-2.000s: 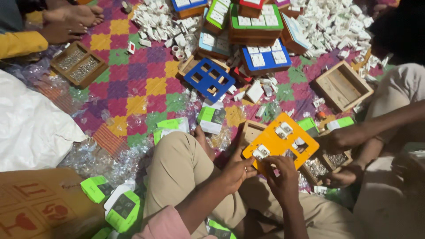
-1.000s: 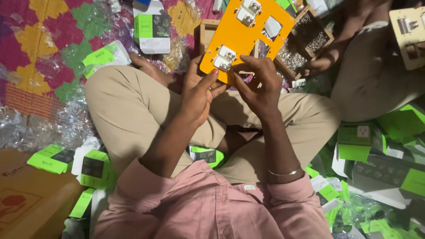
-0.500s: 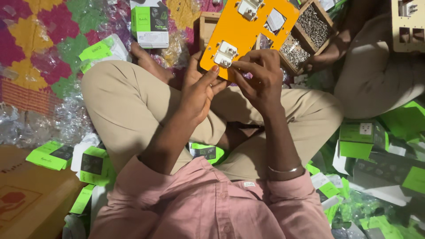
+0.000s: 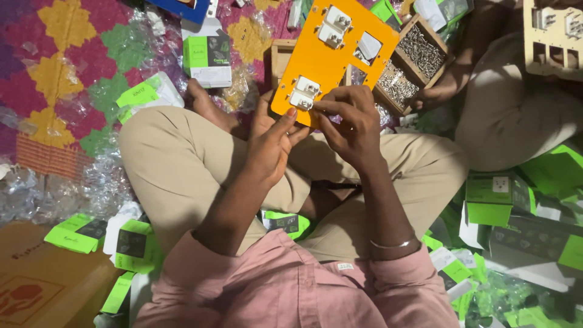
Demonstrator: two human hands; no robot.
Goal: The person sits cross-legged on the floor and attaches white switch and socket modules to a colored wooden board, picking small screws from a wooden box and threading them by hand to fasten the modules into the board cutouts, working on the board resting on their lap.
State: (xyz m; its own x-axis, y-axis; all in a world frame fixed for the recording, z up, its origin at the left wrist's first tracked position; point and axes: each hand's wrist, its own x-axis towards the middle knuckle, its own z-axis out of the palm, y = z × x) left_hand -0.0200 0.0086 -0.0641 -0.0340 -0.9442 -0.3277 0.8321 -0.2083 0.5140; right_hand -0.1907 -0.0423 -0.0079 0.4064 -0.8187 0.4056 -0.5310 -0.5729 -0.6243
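I sit cross-legged and hold an orange plastic panel (image 4: 337, 58) with rectangular cut-outs over my lap. White switch modules (image 4: 302, 94) sit in its near and far cut-outs. My left hand (image 4: 271, 146) grips the panel's near edge from below, thumb by the near module. My right hand (image 4: 349, 124) pinches at that same module and the panel's lower edge with its fingertips; whatever small item it may hold is hidden.
A wooden tray of screws (image 4: 408, 61) lies just beyond the panel, with another person's hand (image 4: 446, 82) on it. Green and white boxes (image 4: 206, 58) and clear wrappers litter the patterned mat (image 4: 61, 54). A cardboard box (image 4: 36, 285) sits at lower left.
The view has tilted down from the mat onto my lap. The orange panel stays in both hands, with my right fingers working at the near module.
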